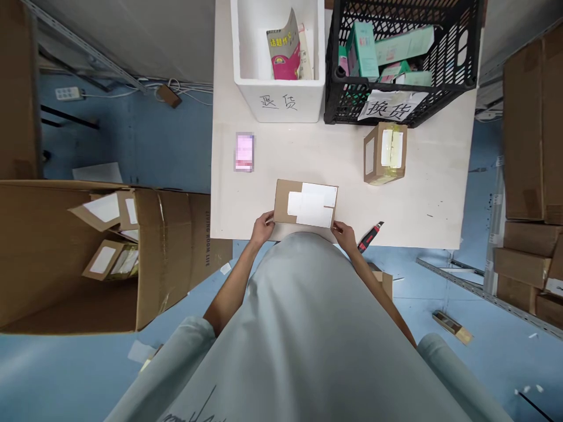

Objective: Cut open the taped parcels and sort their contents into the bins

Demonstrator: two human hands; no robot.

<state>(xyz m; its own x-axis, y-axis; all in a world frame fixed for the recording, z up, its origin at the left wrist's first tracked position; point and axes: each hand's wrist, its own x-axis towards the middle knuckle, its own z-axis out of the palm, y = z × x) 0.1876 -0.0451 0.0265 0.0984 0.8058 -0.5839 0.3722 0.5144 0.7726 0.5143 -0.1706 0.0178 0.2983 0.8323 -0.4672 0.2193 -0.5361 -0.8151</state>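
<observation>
A flat brown cardboard box (285, 192) with white labels on its face lies at the front edge of the table, just before my body. My left hand (263, 227) pinches its lower left corner, fingers closed. At the lower right corner my right hand (344, 235) grips the same box with thumb and fingers. Close beside my right hand rests a red and black box cutter (370, 237) at the table edge. Farther right stands a taped brown carton (372, 158) with white labels. The box's underside is hidden.
At the table's (308, 152) back are a white bin (278, 101) holding booklets and a black crate (332, 97) holding green boxes. A pixelated pink item (244, 152) lies left. A large open carton (176, 246) with small boxes stands left; stacked cartons (523, 264) stand right.
</observation>
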